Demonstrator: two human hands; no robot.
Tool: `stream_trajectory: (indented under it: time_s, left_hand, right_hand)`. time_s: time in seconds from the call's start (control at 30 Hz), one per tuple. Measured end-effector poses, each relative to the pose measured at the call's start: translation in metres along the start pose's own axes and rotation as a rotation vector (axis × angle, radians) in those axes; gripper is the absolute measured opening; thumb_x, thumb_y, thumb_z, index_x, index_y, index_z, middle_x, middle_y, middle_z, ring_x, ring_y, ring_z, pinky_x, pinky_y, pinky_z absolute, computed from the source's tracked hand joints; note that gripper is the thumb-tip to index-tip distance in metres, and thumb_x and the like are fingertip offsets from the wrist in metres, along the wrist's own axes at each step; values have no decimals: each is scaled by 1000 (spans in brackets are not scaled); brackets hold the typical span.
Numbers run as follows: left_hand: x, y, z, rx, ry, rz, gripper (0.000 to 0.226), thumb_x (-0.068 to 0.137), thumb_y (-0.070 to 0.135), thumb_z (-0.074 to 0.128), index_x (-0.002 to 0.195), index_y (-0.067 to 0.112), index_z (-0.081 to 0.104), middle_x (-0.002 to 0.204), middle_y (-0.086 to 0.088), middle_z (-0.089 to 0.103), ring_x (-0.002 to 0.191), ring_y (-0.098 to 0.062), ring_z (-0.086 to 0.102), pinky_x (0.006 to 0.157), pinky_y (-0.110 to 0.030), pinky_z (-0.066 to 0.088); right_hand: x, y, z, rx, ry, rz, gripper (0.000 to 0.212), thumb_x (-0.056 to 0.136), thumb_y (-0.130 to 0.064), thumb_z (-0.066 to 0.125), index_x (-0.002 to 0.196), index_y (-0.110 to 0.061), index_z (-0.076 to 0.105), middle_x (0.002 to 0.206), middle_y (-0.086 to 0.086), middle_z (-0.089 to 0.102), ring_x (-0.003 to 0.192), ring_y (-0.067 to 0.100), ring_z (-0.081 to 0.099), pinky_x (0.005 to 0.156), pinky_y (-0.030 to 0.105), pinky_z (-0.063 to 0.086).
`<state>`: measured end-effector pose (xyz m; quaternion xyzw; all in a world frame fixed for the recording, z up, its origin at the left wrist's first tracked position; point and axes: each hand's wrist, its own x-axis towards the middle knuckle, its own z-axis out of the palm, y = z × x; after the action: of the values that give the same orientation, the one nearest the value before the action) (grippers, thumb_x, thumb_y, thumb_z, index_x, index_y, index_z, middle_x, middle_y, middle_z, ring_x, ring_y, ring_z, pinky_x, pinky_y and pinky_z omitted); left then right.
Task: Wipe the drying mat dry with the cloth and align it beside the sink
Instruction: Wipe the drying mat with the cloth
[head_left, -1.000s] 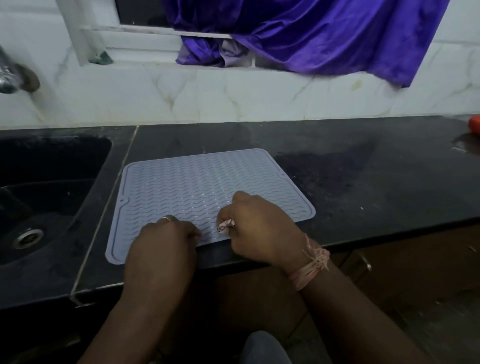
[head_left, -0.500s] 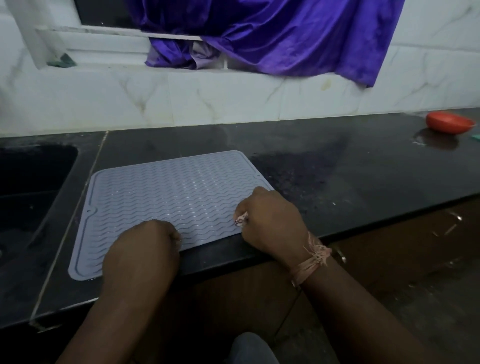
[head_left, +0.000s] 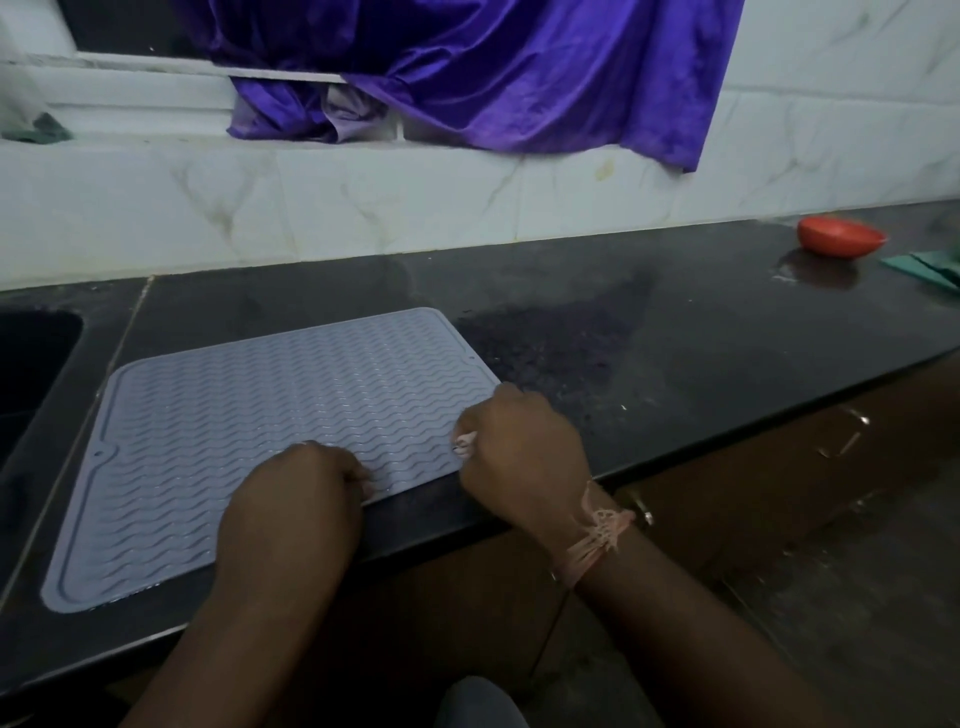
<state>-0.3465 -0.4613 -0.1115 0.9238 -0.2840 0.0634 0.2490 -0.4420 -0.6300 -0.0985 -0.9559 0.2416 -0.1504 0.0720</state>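
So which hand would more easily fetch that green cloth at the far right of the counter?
Probably the right hand. It grips the drying mat at its near right corner, on the side nearer the green cloth, while the left hand sits further toward the sink.

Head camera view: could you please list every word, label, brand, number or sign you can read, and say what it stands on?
None: no readable text shows anywhere.
Drying mat: only a raised wave pattern, no lettering visible.
Red bowl, purple curtain, black counter and wall tiles: no markings visible.
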Motion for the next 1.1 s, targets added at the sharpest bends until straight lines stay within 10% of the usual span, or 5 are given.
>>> stream_trajectory:
  time_s: [1.1]
  left_hand:
    - [-7, -63, -56, -79, -193, -125, 18, 79, 38, 83, 79, 49, 70, 94, 24, 63, 77, 4, 49, 68, -22, 34]
  right_hand:
    - [9, 6, -1, -51, 63, 212, 18, 83, -23, 57, 97, -17, 66, 105, 5, 52, 97, 28, 56, 70, 33, 47]
